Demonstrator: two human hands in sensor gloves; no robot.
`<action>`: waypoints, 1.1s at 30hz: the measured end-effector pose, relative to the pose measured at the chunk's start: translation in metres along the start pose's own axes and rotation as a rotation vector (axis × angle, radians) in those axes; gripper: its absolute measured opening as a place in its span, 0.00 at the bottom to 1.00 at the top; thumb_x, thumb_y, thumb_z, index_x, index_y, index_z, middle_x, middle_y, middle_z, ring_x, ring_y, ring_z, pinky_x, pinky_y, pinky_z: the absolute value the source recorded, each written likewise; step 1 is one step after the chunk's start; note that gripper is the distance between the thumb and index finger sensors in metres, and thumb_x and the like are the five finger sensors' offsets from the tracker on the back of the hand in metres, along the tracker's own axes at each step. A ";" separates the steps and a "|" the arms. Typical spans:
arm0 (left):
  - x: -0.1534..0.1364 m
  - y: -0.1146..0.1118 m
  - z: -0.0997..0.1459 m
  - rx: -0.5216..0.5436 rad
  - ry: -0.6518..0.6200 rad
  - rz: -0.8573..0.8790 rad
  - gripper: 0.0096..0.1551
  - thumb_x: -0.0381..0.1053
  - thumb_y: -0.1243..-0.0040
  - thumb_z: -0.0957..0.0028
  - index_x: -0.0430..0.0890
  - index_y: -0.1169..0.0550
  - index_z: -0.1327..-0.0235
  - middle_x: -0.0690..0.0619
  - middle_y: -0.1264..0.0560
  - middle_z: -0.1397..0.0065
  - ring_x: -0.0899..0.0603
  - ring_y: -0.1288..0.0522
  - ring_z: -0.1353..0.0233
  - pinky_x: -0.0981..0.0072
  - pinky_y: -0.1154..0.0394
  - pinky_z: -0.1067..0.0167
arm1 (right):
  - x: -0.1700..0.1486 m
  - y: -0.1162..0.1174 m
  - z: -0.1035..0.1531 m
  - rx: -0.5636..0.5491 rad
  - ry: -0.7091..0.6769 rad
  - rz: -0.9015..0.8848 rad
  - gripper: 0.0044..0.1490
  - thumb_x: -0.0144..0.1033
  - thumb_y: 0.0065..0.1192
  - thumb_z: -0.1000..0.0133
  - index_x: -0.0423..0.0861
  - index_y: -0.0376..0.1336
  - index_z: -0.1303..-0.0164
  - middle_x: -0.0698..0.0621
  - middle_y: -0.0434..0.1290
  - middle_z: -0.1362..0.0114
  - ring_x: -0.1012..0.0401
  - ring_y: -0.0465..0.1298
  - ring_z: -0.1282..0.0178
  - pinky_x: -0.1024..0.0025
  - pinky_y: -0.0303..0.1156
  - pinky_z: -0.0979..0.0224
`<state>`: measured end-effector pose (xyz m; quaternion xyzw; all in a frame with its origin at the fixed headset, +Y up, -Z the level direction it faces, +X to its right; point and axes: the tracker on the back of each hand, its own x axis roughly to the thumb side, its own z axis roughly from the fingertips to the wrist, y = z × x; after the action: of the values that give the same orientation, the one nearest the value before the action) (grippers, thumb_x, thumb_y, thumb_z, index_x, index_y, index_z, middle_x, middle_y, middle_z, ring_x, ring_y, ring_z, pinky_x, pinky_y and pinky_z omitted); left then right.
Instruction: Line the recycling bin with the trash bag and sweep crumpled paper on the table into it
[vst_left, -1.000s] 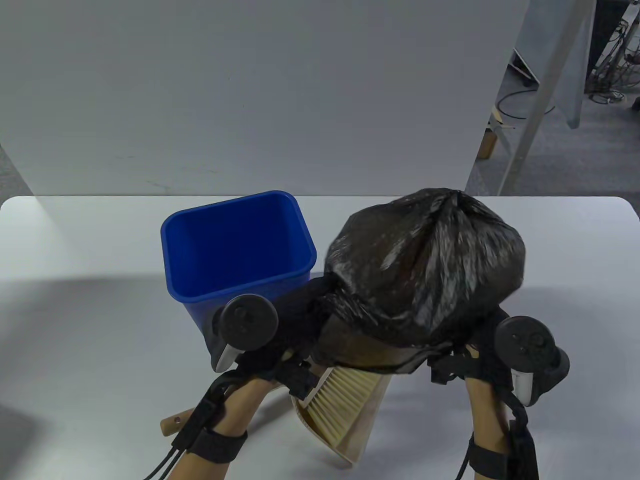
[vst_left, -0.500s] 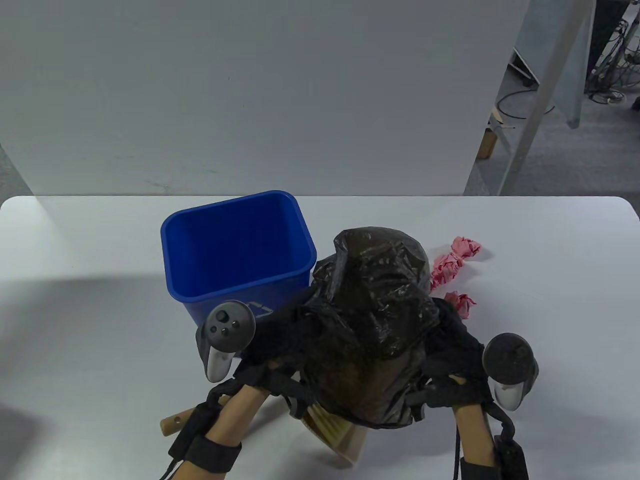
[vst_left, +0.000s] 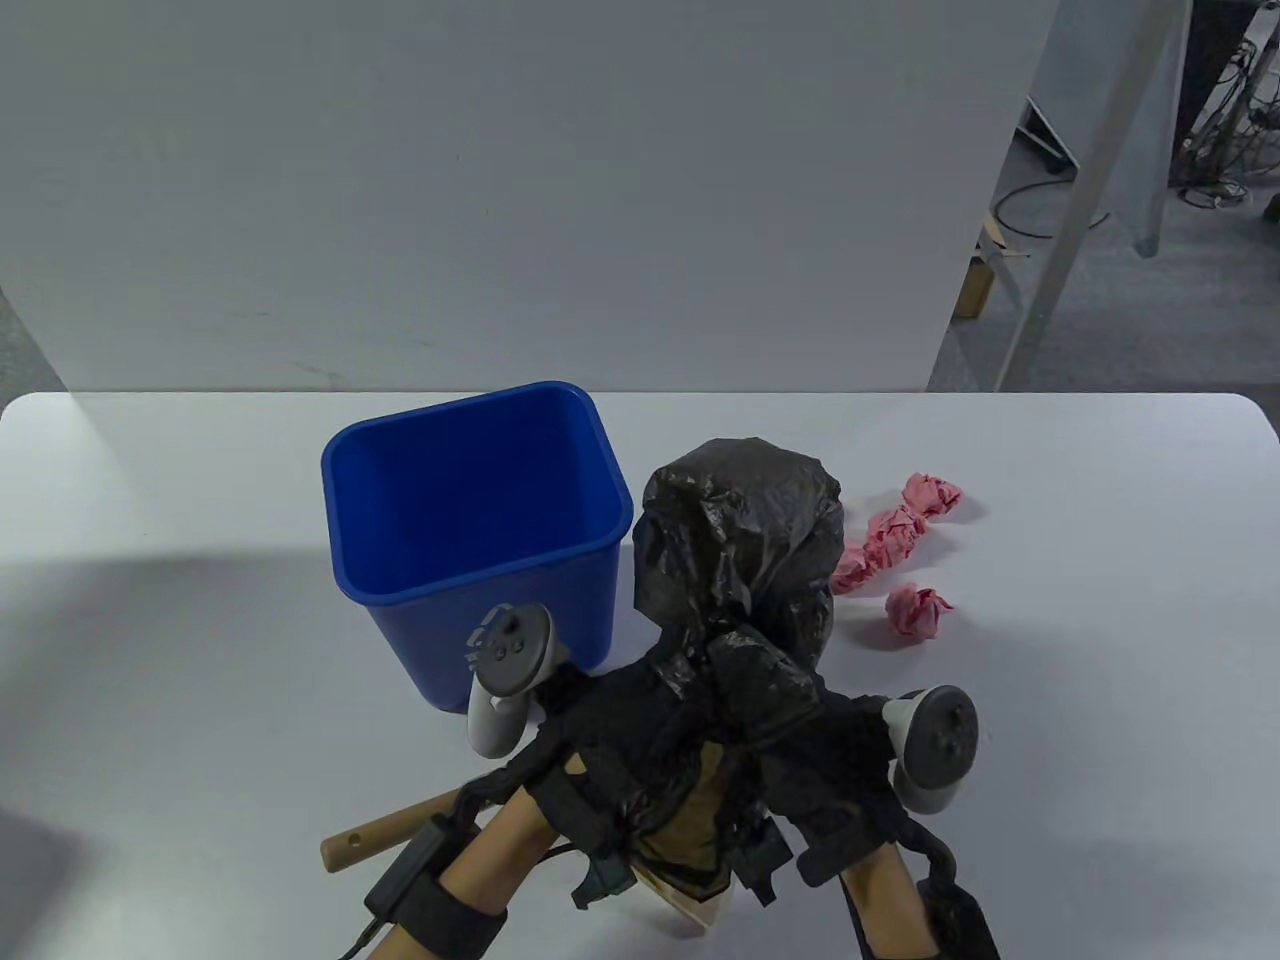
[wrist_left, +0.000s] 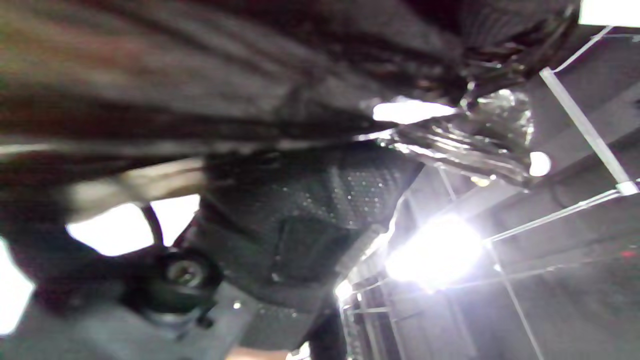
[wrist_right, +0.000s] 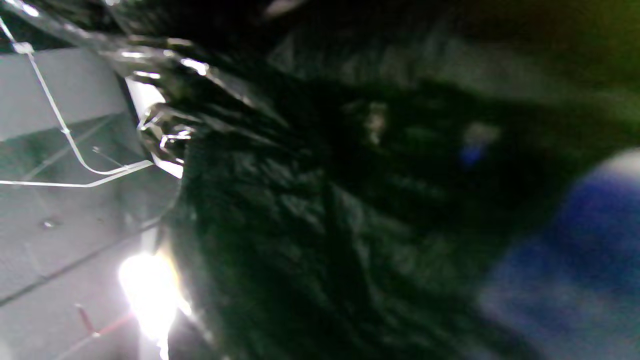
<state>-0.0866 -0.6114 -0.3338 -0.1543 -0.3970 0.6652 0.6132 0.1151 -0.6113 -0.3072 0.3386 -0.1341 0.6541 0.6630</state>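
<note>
The empty blue recycling bin (vst_left: 470, 520) stands upright left of the table's centre. Right beside it rises the crumpled black trash bag (vst_left: 740, 550), its top drooping and its open end at the near edge. My left hand (vst_left: 610, 765) and right hand (vst_left: 835, 775) sit close together there, each gripping the bag's mouth. Several pink crumpled paper balls (vst_left: 918, 610) lie on the table right of the bag. The wrist views are blurred: dark bag film (wrist_left: 250, 75) fills the left one, bag film (wrist_right: 300, 225) and a blue smear of the bin (wrist_right: 575, 250) the right one.
A hand brush with a wooden handle (vst_left: 375, 835) and a beige dustpan (vst_left: 700, 900) lie under my hands at the near edge. A grey panel stands behind the white table (vst_left: 150, 650). Cables and a table leg are on the floor at the far right.
The puffed-up bag has collapsed and drawn toward me, uncovering the pink paper balls. Both hands moved inward and nearer the table's front edge, covering most of the brush.
</note>
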 end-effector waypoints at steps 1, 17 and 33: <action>0.010 0.001 0.002 0.020 -0.034 -0.034 0.35 0.64 0.55 0.36 0.79 0.52 0.18 0.61 0.65 0.08 0.28 0.59 0.10 0.18 0.46 0.27 | 0.008 0.005 -0.006 0.001 -0.021 -0.002 0.26 0.51 0.47 0.33 0.53 0.66 0.30 0.36 0.39 0.09 0.27 0.41 0.19 0.17 0.49 0.34; 0.143 0.048 0.062 0.285 -0.293 -0.286 0.36 0.65 0.56 0.35 0.74 0.50 0.14 0.57 0.64 0.07 0.26 0.59 0.11 0.16 0.46 0.29 | 0.086 0.091 -0.108 0.238 -0.217 -0.004 0.26 0.52 0.46 0.33 0.55 0.64 0.28 0.41 0.42 0.07 0.27 0.39 0.19 0.18 0.49 0.33; 0.102 0.129 0.057 0.472 0.031 -0.062 0.36 0.65 0.59 0.33 0.70 0.51 0.11 0.55 0.67 0.07 0.24 0.62 0.12 0.15 0.48 0.30 | -0.013 0.122 -0.162 0.235 0.158 -0.203 0.26 0.52 0.45 0.32 0.55 0.64 0.27 0.41 0.43 0.07 0.29 0.41 0.17 0.20 0.50 0.30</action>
<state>-0.2360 -0.5258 -0.3616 -0.0045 -0.2255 0.7181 0.6584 -0.0466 -0.5302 -0.4009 0.3731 0.0305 0.6196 0.6899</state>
